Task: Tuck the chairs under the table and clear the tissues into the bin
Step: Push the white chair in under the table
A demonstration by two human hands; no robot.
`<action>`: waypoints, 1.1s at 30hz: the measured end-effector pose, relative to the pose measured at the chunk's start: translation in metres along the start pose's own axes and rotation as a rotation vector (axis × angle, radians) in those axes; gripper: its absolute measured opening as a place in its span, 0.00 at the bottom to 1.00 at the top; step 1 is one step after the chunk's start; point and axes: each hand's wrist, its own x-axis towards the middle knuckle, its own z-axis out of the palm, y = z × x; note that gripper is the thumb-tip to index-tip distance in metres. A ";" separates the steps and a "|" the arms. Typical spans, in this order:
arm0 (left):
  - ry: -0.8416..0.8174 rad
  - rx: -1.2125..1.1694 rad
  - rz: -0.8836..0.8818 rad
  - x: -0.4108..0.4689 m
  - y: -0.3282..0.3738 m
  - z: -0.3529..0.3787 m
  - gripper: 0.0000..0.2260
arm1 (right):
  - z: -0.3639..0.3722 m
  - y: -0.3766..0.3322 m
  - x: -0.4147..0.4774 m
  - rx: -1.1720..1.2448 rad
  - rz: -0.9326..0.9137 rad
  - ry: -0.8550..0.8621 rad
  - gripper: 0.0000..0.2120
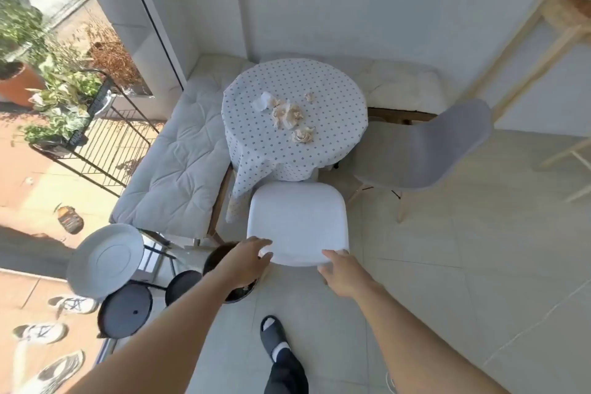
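Pale floor tiles surround the round table [332, 80], with a cushioned bench [179, 163] at its left. On the table's near side, the left hand [248, 261] grips the white chair [297, 221] by its back edge, above a dark bin [213, 261]. The right hand [340, 270] touches that edge with its fingers straight. Crumpled tissues [287, 115] lie on the table, and a grey chair [425, 150] stands at its right.

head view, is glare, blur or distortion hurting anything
Head view: fisheye bends the door frame; sunlight from the left washes out the white chair; shoes at lower left are smeared; tissues on the table read clearly.
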 end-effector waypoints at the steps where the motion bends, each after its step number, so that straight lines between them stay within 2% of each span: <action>1: -0.028 -0.018 -0.006 0.006 0.000 0.007 0.22 | 0.006 -0.001 0.009 -0.027 0.020 -0.035 0.27; 4: -0.087 -0.044 -0.001 0.024 -0.005 0.034 0.23 | 0.023 0.003 0.033 -0.101 0.084 -0.075 0.26; 11: -0.119 -0.080 -0.072 0.074 -0.016 0.056 0.17 | 0.019 0.012 0.072 -0.217 0.062 -0.006 0.21; 16: -0.103 -0.014 -0.050 0.096 -0.022 0.051 0.22 | 0.003 0.014 0.094 -0.276 0.063 -0.028 0.24; 24: -0.055 -0.033 -0.052 0.148 -0.033 0.019 0.18 | -0.033 -0.008 0.149 -0.250 0.098 -0.049 0.21; 27: -0.041 -0.038 -0.047 0.169 -0.031 0.005 0.18 | -0.045 -0.013 0.166 -0.213 0.105 -0.034 0.24; 33: -0.027 -0.026 -0.024 0.210 -0.032 -0.017 0.20 | -0.066 -0.028 0.194 -0.201 0.123 0.043 0.21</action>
